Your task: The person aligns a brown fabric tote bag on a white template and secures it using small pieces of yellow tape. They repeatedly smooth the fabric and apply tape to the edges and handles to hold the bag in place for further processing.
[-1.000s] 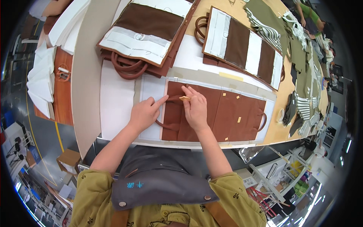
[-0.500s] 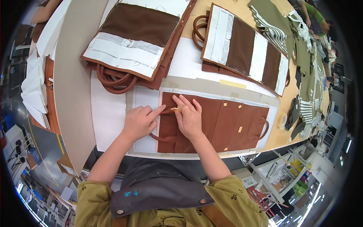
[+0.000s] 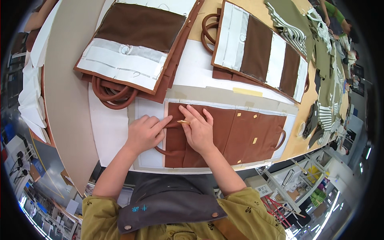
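Observation:
A reddish-brown bag panel [image 3: 206, 150] lies flat in front of me, with a rounded handle at each end. My left hand [image 3: 145, 131] rests at its left end, index finger stretched onto the panel, thumb apart, the other fingers curled. Beside it, my right hand [image 3: 197, 129] lies on the panel with its fingers spread along the far side. At its thumb sits a small pointed tan piece [image 3: 183, 122], seemingly held there; its other end is hidden. Several small yellow tabs [image 3: 255, 141] dot the panel's right part.
Behind the panel lie two stacks of brown-and-white bag pieces, one at left [image 3: 136, 28] and one at right [image 3: 250, 48]. Green and striped cloth [image 3: 294, 38] covers the far right of the table. A tall beige board [image 3: 68, 80] stands at left.
My view has shifted slightly, so the table sits a little lower in it. Both hands keep nearly the same places on the panel.

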`<state>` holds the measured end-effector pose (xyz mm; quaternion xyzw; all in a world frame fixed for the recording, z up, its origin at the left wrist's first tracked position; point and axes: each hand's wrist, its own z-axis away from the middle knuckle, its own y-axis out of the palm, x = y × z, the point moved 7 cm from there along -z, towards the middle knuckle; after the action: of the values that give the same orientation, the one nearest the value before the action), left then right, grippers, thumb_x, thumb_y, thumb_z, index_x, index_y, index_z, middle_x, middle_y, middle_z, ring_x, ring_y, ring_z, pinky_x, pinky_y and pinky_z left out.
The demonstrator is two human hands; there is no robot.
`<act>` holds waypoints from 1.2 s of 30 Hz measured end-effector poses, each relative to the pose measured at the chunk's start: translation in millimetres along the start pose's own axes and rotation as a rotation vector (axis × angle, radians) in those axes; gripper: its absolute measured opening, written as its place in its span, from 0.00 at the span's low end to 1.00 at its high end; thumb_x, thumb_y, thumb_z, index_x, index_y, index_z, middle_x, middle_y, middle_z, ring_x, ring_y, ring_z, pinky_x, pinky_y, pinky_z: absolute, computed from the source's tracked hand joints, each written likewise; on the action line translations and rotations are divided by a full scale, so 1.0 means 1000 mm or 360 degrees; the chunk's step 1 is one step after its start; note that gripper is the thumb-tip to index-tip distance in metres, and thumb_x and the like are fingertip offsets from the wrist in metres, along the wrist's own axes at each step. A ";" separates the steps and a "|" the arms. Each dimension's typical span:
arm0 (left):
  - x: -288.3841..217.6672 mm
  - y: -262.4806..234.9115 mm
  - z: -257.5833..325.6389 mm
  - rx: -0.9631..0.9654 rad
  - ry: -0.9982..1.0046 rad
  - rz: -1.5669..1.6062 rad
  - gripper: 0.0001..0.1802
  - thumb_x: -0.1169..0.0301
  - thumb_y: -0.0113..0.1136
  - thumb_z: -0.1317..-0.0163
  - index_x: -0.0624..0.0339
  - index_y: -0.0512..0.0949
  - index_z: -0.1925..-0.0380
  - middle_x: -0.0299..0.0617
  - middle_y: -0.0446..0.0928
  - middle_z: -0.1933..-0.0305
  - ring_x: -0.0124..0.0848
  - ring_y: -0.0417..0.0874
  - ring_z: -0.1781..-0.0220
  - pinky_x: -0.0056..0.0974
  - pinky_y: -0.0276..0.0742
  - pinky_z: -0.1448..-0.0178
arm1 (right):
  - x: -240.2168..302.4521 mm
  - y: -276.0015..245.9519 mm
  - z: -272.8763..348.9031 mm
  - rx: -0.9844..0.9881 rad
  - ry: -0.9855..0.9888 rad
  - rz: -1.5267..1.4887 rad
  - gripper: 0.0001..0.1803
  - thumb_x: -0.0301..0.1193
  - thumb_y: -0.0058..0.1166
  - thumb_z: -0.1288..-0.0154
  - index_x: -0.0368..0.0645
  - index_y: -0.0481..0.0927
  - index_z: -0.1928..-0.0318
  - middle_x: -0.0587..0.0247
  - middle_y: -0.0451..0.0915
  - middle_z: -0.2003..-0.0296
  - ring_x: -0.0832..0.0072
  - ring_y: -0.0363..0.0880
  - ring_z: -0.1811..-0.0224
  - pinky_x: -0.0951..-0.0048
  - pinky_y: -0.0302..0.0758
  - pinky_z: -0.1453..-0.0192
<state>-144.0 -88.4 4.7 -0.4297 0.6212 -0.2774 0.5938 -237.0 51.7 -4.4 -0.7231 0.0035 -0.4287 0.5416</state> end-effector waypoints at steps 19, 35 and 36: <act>0.000 -0.004 -0.005 -0.0073 0.0061 0.0007 0.29 0.73 0.66 0.58 0.46 0.86 0.50 0.29 0.71 0.75 0.29 0.72 0.74 0.33 0.73 0.73 | 0.001 0.000 -0.001 -0.0077 -0.0049 0.0079 0.08 0.30 0.60 0.33 0.48 0.76 0.56 0.73 0.82 0.39 0.75 0.76 0.33 0.57 0.59 0.28; 0.021 0.006 -0.019 0.0416 0.0173 -0.0167 0.33 0.54 0.64 0.41 0.35 0.74 0.33 0.18 0.71 0.29 0.28 0.77 0.41 0.45 0.69 0.36 | -0.006 -0.002 -0.001 0.0016 0.0059 -0.0029 0.13 0.31 0.58 0.32 0.50 0.80 0.48 0.73 0.81 0.39 0.74 0.76 0.33 0.55 0.59 0.28; 0.021 0.005 -0.021 0.0437 0.0153 -0.0205 0.33 0.53 0.64 0.41 0.34 0.74 0.33 0.17 0.71 0.29 0.28 0.77 0.42 0.45 0.69 0.36 | -0.009 -0.002 -0.001 0.0038 0.0074 -0.0120 0.11 0.32 0.57 0.31 0.50 0.80 0.49 0.72 0.81 0.39 0.72 0.76 0.33 0.55 0.58 0.28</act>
<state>-163.6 -107.0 -7.4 -0.3695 0.5763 -0.4175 0.5975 -244.3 56.1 -8.9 -0.7061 -0.0162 -0.4654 0.5334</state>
